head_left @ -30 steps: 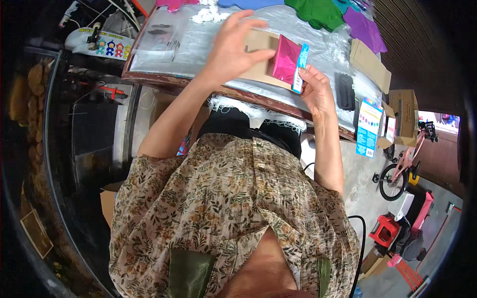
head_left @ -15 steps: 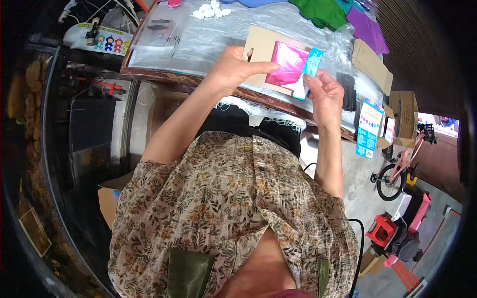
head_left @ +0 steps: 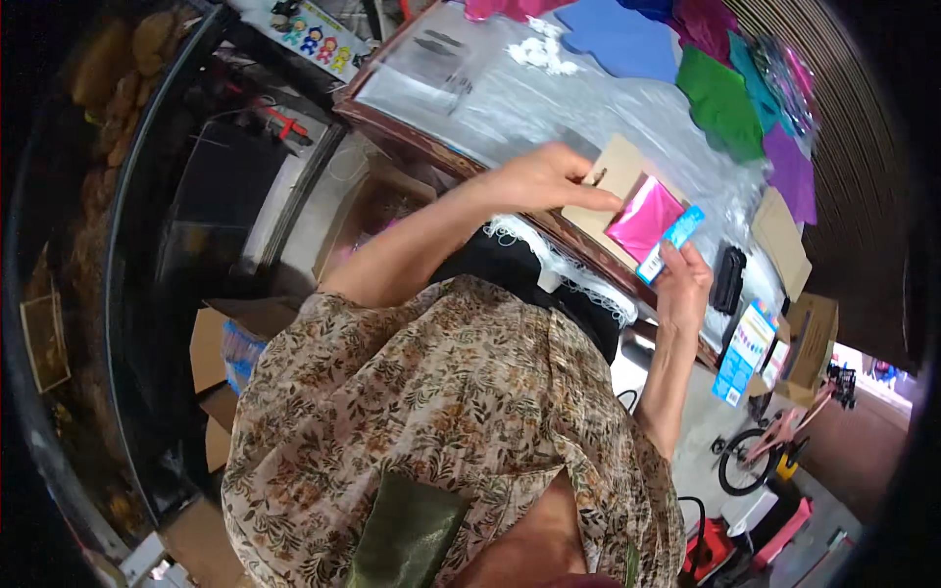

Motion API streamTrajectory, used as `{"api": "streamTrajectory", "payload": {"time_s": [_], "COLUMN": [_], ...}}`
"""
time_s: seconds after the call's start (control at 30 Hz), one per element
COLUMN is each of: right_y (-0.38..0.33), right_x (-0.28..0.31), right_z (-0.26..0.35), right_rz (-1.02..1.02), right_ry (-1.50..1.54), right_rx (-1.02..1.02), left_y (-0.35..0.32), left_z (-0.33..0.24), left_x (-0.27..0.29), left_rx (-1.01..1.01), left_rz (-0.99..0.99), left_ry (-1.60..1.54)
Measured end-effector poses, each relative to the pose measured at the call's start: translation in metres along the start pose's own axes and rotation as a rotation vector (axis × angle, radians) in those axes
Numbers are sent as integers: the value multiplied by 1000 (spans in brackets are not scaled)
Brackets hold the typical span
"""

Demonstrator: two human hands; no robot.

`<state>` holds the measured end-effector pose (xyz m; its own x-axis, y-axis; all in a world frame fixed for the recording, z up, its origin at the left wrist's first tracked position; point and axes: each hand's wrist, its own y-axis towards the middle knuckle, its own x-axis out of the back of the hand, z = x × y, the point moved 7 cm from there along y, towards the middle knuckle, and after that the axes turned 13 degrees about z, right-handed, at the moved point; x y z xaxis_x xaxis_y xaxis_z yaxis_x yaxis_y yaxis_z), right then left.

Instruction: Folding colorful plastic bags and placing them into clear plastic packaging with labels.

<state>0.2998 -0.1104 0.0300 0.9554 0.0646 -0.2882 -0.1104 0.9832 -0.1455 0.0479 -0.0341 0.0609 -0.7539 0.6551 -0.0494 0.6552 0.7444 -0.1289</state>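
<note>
My right hand [head_left: 683,284] holds a small blue stick-shaped tube [head_left: 670,241] at the near edge of the table. Its tip rests against a shiny pink foil sheet [head_left: 642,216] that lies on a brown cardboard piece [head_left: 613,169]. My left hand [head_left: 542,180] hovers just left of the cardboard, fingers stretched toward it, holding nothing that I can see. My floral sleeve and body fill the lower middle of the view.
The plastic-covered table [head_left: 529,98] carries coloured foil sheets: blue [head_left: 618,34], green [head_left: 720,98] and purple [head_left: 789,171]. A black object [head_left: 727,279] lies right of my hand. Cardboard boxes [head_left: 809,343] and a pink bicycle [head_left: 765,456] stand at right; more boxes [head_left: 221,338] at left.
My left hand slid off the cardboard toward its left edge. My right hand with the blue tube drew closer to me, along the pink sheet's near corner. The view tilted.
</note>
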Motion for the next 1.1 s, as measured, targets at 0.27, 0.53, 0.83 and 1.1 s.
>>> {"api": "streamTrajectory", "payload": {"time_s": [0.27, 0.53, 0.83, 1.1], "right_y": [-4, 0, -4, -25], "right_x": [13, 9, 11, 40], "right_z": [17, 17, 25, 29], "right_rz": [39, 25, 29, -13], "right_ry": [152, 122, 132, 174], "right_rx": [28, -27, 22, 40], "left_y": [-62, -62, -71, -66], "left_z": [-1, 24, -8, -71], "left_x": [249, 286, 285, 213], "left_rx": [-131, 76, 104, 1], "left_rz": [-410, -389, -514, -718], "left_ry": [984, 735, 985, 1067]}}
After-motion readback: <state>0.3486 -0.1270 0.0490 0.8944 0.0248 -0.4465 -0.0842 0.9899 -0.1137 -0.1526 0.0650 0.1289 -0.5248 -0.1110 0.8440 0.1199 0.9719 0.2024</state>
